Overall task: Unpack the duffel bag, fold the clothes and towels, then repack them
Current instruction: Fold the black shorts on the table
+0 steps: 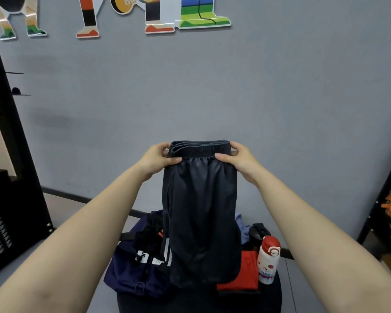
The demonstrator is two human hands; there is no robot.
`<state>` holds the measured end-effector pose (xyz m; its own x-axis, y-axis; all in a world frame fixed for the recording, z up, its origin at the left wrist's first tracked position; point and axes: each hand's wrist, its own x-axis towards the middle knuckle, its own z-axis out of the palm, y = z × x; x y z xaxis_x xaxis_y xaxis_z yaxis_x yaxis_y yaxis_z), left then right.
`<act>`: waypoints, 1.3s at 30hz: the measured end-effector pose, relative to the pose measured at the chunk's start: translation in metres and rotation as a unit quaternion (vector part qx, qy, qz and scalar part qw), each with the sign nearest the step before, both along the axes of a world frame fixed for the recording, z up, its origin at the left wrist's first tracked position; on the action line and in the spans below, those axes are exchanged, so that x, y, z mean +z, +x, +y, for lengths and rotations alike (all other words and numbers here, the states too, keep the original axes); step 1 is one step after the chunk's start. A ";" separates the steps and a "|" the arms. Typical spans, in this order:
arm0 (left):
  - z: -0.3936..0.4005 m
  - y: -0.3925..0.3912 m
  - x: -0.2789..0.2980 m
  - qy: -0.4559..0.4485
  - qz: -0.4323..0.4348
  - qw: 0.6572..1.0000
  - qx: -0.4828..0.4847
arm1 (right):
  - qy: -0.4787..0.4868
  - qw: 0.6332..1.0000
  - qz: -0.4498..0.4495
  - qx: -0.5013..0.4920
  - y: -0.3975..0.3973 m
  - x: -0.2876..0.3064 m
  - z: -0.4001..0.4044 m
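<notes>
Both arms are extended forward at chest height. The left hand (159, 155) pinches the left end of the elastic waistband of a pair of dark navy shorts (201, 213), thumb on the near face and fingers curled behind. The right hand (239, 157) pinches the right end of the same waistband in like manner. The shorts are folded in half lengthwise, with the doubled waistband uppermost, and hang straight down in the air, clear of the surface below; a drawstring dangles along their left edge.

Below and beyond the shorts stands a round black table (273, 297). On its left part lies a navy duffel bag (127, 276), open, with black straps and a white label panel showing. Just right of the hanging shorts, a red garment (246, 272) lies folded flat on the table. A white bottle with a red cap (268, 259) stands upright at the garment's right edge. Behind it is a black container (257, 231), partly hidden, and a light blue cloth (242, 224) beside it.

A grey wall (280, 86) with coloured cartoon cut-outs rises behind. A black metal rack (379, 193) stands at far right.
</notes>
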<state>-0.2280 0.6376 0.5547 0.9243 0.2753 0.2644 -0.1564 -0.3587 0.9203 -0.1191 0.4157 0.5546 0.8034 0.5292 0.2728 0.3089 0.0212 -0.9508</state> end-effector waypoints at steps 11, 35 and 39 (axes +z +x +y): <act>-0.016 -0.005 -0.005 0.150 -0.015 0.973 0.174 | -0.029 0.987 -0.124 -0.102 -0.020 0.012 -0.004; -0.061 -0.055 -0.059 -0.073 0.017 0.996 -0.044 | -0.050 0.985 -0.109 -0.126 -0.069 -0.040 -0.055; -0.067 -0.076 -0.067 -0.072 0.013 0.996 -0.042 | -0.040 0.989 -0.092 -0.107 -0.088 -0.049 -0.069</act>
<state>-0.3044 0.5710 0.4877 0.9518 0.2303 0.2028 -0.1552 -0.2088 0.9656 -0.2070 0.3462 0.5055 0.8404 0.3775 0.3889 0.4659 -0.1364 -0.8743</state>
